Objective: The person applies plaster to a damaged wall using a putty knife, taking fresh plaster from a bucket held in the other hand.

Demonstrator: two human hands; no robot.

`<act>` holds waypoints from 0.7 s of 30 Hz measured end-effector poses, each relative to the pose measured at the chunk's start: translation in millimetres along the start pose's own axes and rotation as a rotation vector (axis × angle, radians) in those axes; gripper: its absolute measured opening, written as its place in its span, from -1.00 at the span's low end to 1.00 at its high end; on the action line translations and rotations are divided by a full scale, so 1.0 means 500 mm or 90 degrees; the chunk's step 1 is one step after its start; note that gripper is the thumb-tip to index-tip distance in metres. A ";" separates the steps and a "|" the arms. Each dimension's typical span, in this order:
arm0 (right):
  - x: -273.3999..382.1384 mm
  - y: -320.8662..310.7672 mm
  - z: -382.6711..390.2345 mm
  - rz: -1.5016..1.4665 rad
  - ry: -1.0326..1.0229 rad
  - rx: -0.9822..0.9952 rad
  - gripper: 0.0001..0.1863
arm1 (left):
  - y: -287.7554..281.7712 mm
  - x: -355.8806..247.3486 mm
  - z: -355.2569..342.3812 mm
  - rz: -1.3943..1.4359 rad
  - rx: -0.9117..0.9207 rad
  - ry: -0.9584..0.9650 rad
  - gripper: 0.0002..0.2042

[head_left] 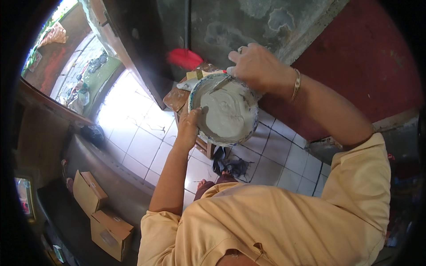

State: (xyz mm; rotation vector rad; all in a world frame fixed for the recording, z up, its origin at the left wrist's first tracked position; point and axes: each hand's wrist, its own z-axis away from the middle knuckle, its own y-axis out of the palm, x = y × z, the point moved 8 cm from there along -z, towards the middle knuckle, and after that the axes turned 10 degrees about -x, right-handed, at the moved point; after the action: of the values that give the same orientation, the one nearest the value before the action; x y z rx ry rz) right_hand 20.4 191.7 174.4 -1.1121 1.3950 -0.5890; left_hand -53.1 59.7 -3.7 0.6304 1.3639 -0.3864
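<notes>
A round bucket point(224, 124) of pale grey paste, its rim smeared, is over a small wooden stool point(176, 97). My left hand point(190, 122) grips the bucket's left side, thumb at the rim. My right hand point(253, 66) is closed above the back right of the rim, on what looks like a scraper point(225, 81) slanting into the bucket; much of that tool is hidden by the fingers. Behind the bucket, some yellowish and pale flat pieces point(191, 82) lie on the stool.
A red dustpan point(184, 57) with a dark handle leans at the grey wall point(230, 22). A maroon surface point(355, 57) fills the right. Dark cloth point(237, 166) lies on the tiled floor point(146, 142). Cardboard boxes point(106, 235) rest on a dark seat at lower left. A doorway stands upper left.
</notes>
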 end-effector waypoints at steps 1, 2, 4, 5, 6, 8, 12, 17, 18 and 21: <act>-0.016 0.008 0.009 -0.005 -0.001 -0.015 -0.82 | 0.000 0.012 -0.005 0.038 0.013 -0.017 -0.52; -0.027 0.011 0.024 -0.009 -0.001 -0.030 -0.83 | 0.005 0.020 -0.006 0.076 0.027 -0.034 -0.53; -0.018 0.047 0.063 -0.015 0.019 0.121 -0.84 | -0.003 0.057 0.005 0.205 -0.042 -0.088 -0.55; 0.010 0.066 0.089 -0.039 0.046 0.191 -0.85 | -0.022 0.071 0.025 0.243 -0.075 -0.127 -0.56; 0.046 0.054 0.090 -0.070 0.073 0.146 -0.88 | -0.053 0.055 0.032 0.224 -0.088 -0.123 -0.56; 0.083 0.026 0.108 -0.100 0.062 0.104 -0.90 | -0.043 0.082 0.072 0.268 -0.143 -0.127 -0.57; 0.068 -0.005 0.021 -0.030 0.017 0.007 -0.89 | -0.046 0.094 0.025 0.157 -0.049 -0.074 -0.56; 0.031 0.034 0.025 -0.001 0.029 0.087 -0.86 | -0.059 0.069 0.033 0.197 -0.053 -0.096 -0.56; 0.029 0.047 0.043 -0.023 0.059 0.118 -0.85 | -0.070 0.073 0.035 0.204 -0.060 -0.101 -0.56; 0.059 0.061 0.095 -0.061 0.109 0.235 -0.83 | -0.085 0.104 0.032 0.192 -0.065 -0.111 -0.56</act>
State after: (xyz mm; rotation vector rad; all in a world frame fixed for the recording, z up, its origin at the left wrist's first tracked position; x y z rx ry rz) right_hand 61.4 191.1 126.1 -0.8479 1.3142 -0.9874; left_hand -56.7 22.2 -61.2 0.6889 1.0947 -0.1246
